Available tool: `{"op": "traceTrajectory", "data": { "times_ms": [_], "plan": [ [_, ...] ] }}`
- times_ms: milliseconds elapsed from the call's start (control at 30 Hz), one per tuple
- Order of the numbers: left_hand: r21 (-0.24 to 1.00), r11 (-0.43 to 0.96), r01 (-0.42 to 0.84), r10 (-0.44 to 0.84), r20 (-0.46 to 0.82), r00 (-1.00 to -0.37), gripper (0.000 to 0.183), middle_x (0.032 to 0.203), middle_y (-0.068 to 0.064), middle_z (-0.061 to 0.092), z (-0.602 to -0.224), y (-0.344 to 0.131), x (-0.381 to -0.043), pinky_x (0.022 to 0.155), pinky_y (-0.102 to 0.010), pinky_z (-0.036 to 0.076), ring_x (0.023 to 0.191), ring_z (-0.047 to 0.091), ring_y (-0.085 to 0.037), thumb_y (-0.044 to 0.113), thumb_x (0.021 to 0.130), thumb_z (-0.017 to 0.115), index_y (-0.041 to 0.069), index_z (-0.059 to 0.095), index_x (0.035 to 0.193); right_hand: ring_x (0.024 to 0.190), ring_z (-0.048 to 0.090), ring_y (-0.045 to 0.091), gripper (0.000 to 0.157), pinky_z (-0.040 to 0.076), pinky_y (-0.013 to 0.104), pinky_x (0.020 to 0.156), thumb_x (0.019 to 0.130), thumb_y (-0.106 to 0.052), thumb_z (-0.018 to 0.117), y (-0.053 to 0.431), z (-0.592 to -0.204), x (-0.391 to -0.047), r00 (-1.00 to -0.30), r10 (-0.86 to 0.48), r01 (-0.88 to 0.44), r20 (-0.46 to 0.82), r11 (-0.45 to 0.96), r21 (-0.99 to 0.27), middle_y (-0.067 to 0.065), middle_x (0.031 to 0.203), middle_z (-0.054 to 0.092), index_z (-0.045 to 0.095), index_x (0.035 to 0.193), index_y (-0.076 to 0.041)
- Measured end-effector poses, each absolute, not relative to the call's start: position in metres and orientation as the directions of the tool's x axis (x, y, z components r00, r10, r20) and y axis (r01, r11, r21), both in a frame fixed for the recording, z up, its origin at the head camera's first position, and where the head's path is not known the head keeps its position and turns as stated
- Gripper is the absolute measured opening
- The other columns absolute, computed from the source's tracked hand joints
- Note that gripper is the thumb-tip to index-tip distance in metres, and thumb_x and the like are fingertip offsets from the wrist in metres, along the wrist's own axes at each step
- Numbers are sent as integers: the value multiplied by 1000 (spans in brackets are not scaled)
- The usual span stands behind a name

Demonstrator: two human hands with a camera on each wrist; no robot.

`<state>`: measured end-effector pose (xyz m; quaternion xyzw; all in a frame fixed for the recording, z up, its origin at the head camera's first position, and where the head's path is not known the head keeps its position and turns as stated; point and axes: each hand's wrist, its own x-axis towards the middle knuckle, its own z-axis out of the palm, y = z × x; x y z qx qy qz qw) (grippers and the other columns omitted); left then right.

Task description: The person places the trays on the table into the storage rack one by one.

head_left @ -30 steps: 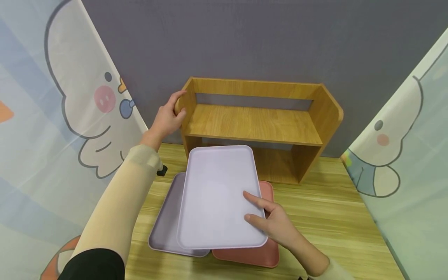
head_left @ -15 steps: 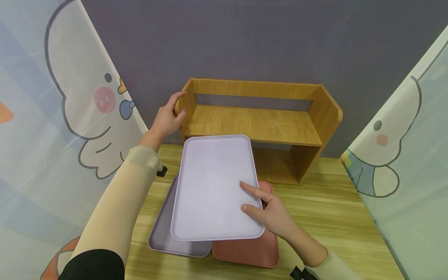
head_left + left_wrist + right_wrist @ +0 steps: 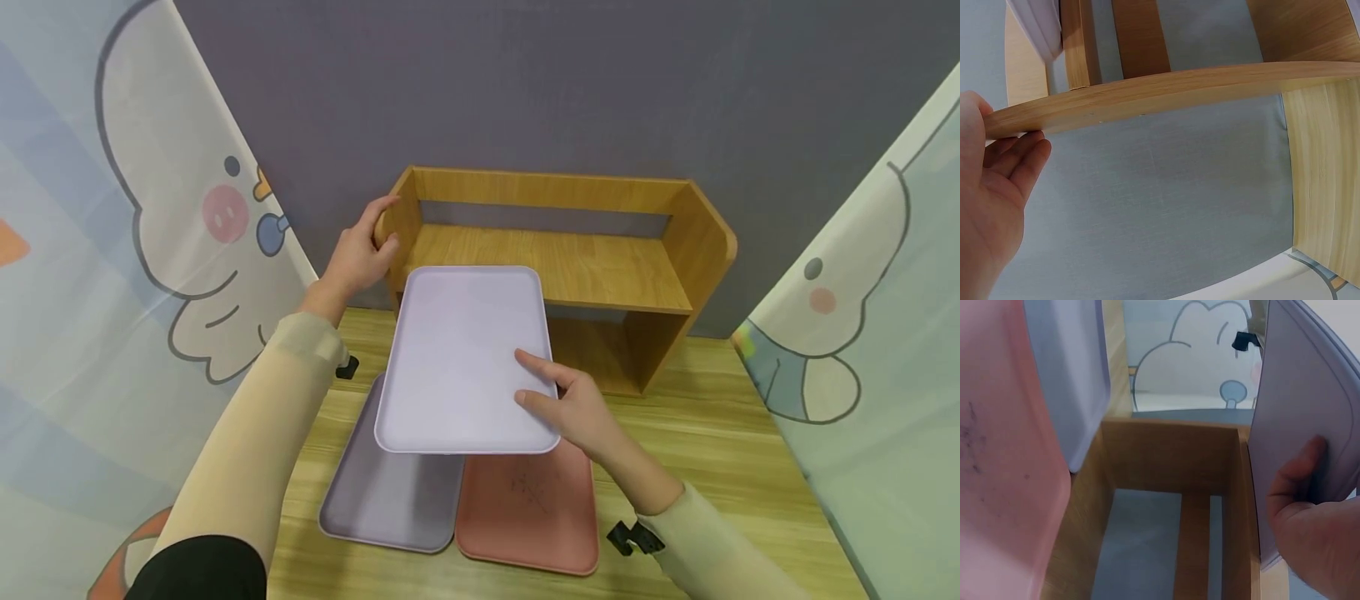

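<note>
My right hand [image 3: 585, 417] pinches a pale lavender tray [image 3: 465, 358] by its right edge, thumb and index finger on its face. The tray is lifted over the table, and its far end overlaps the front of a two-tier wooden shelf [image 3: 540, 254] in the head view. Seen from the right wrist, the other fingers curl behind the tray [image 3: 1297, 381], close beside the shelf board. My left hand [image 3: 352, 262] grips the front edge of the shelf's left side panel [image 3: 1166, 94]; its fingertips wrap the panel in the left wrist view.
Below the held tray, a greyish-purple tray [image 3: 390, 508] and a pink tray [image 3: 525, 517] with a sprig print lie side by side on the wood-grain table [image 3: 735, 483]. A grey wall [image 3: 555, 83] stands behind the shelf, with cartoon-printed curtains [image 3: 172, 250] at both sides.
My right hand has carried the lavender tray up and away from me toward the shelf, uncovering more of the pink and purple trays. The left hand has stayed on the side panel.
</note>
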<state>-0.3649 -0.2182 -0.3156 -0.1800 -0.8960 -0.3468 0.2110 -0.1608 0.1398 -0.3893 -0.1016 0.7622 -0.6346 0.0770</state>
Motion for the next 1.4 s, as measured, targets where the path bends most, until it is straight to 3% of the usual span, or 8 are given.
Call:
{"op": "traceTrajectory", "data": {
  "times_ms": [200,333,500,733,933,1267,1333,1400],
  "plan": [
    [548,698,461,175,493,-852,62,70,-13,67,-315,-218,-365,55,-34,49,57,60,-25,26,107,55,37,42,167,115,75,30,55,65,33,83,102,-14,73,137,-382,-186,-978,-208,-40,2,181,-983,23,159,59,63,156,-13],
    [548,697,462,165,505,-847,62,89,-21,75,-315,-217,-366,59,-32,51,71,68,-30,25,106,55,36,44,166,128,71,35,55,64,34,87,103,-15,71,133,-376,-202,-980,-199,-43,3,200,-979,19,164,55,61,157,-13],
    [553,697,457,162,499,-851,63,94,-26,77,-317,-217,-366,58,-31,51,75,72,-35,24,106,55,35,43,167,139,65,37,56,63,38,95,104,-17,69,127,-371,-223,-983,-183,-25,-16,222,-975,16,167,52,59,159,-15],
    [546,704,454,152,508,-848,62,100,-27,77,-318,-217,-366,64,-37,53,82,74,-38,23,106,57,34,44,166,163,37,28,58,49,51,120,105,-21,70,119,-366,-248,-981,-193,-24,-28,262,-965,10,175,42,57,161,-15],
    [539,709,455,154,511,-846,63,103,-29,78,-317,-215,-366,66,-42,55,84,75,-40,23,105,58,33,44,166,164,34,27,59,45,49,123,106,-22,69,117,-361,-264,-977,-203,13,-68,258,-966,8,176,40,54,163,-17],
    [530,714,457,149,522,-840,63,94,-26,76,-317,-215,-367,62,-35,50,76,71,-36,23,105,58,33,45,165,169,25,27,62,32,49,133,107,-28,67,115,-358,-277,-975,-212,6,-69,285,-959,6,179,35,51,166,-20],
    [530,714,457,150,522,-840,63,94,-26,75,-318,-215,-367,61,-35,50,75,70,-35,23,105,58,33,45,165,164,34,28,64,39,47,128,106,-33,69,116,-359,-275,-972,-223,0,-70,298,-955,4,179,35,49,167,-24],
    [531,715,455,150,520,-841,63,95,-26,76,-318,-216,-367,61,-35,50,75,70,-35,23,105,58,33,45,165,139,55,27,66,51,41,108,105,-36,72,119,-361,-272,-968,-241,-5,-74,313,-950,2,173,42,50,166,-29]
  ]
}}
